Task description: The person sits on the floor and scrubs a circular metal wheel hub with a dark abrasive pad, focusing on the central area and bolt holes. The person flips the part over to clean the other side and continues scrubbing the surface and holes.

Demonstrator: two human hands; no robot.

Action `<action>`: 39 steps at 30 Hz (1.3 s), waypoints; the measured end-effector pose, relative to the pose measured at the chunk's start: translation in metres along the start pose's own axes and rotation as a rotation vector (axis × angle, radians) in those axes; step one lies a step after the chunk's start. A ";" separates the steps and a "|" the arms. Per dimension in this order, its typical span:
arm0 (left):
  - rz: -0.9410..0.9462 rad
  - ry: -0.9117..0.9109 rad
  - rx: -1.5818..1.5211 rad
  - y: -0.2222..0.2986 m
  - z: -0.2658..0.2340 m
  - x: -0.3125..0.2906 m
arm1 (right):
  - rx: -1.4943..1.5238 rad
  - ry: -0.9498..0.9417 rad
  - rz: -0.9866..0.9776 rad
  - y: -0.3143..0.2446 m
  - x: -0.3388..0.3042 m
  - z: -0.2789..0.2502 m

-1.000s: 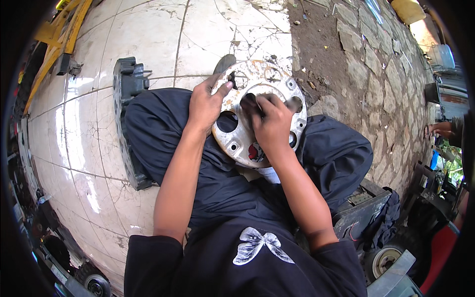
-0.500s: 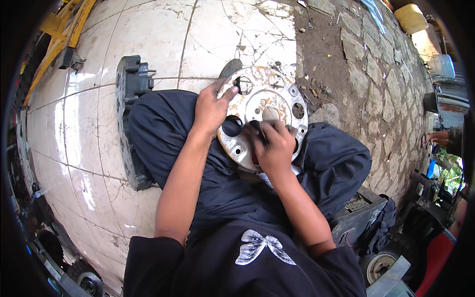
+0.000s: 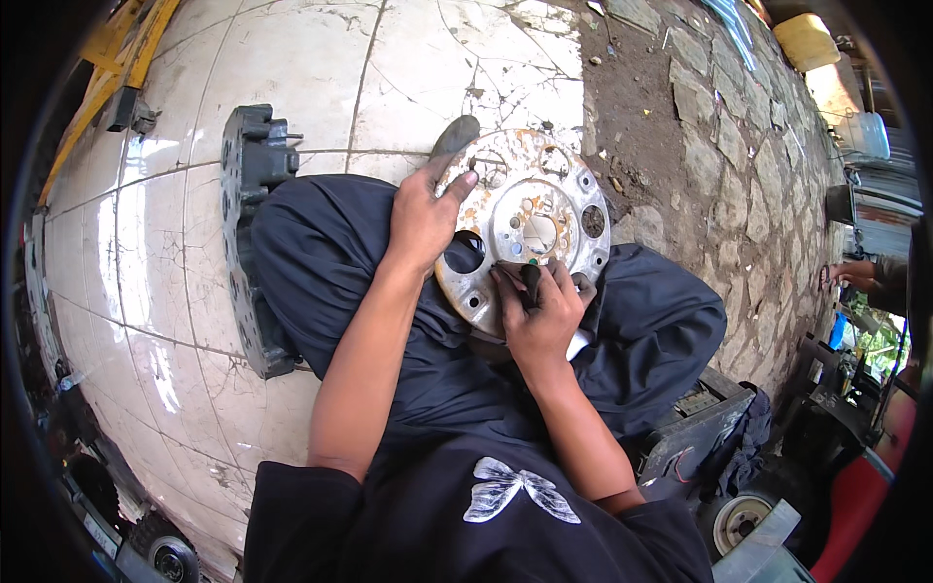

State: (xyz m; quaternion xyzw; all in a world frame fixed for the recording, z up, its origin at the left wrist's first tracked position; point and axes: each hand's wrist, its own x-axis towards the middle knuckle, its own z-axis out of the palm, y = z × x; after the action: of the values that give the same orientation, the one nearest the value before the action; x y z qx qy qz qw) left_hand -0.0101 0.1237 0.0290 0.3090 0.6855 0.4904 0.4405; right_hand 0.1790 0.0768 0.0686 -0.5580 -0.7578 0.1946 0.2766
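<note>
Metal, pale and flecked with rust, lies under both hands just above the middle of the frame. The left hand (image 3: 425, 216) is closed on the upper-left rim of the round plate (image 3: 503, 206), thumb on the face, fingers curled behind. The right hand (image 3: 546, 303) is half curled over the lower part of the plate; it seems to pinch something dark, but shadow and dark fingers blend there, so I cannot tell what it has hold of.

To handle this well, keep the left grip firm so the plate cannot turn, press flat and evenly with the right fingertips, and mind the edges of the large holes.

The plate sits over the lap, between the bent knees of the dark trousers (image 3: 316, 228), which crowd it on both sides. The right hand hides part of the lower rim. A shoe (image 3: 453, 139) shows just beyond the upper-left edge. Farther out, a dark metal block (image 3: 260, 160) stands beside the knee at left, a dark box (image 3: 695, 432) is at lower right, and a wheel (image 3: 743, 522) lies below that.
</note>
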 end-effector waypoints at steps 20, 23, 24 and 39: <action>-0.026 -0.026 -0.009 0.028 -0.004 -0.015 | -0.019 0.056 -0.069 -0.013 0.026 0.016; -0.023 -0.027 -0.070 0.018 -0.006 -0.008 | -0.036 0.114 -0.071 -0.018 0.051 0.029; -0.028 -0.012 -0.046 0.015 -0.006 -0.008 | -0.047 0.114 -0.079 -0.015 0.051 0.029; 0.011 0.062 0.002 0.011 -0.001 -0.015 | -0.011 0.066 -0.100 -0.018 0.029 0.015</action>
State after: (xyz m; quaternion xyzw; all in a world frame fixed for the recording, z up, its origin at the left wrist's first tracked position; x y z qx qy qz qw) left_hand -0.0044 0.1140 0.0438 0.2979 0.6976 0.5016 0.4159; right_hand 0.1494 0.0992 0.0733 -0.5274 -0.7761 0.1578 0.3076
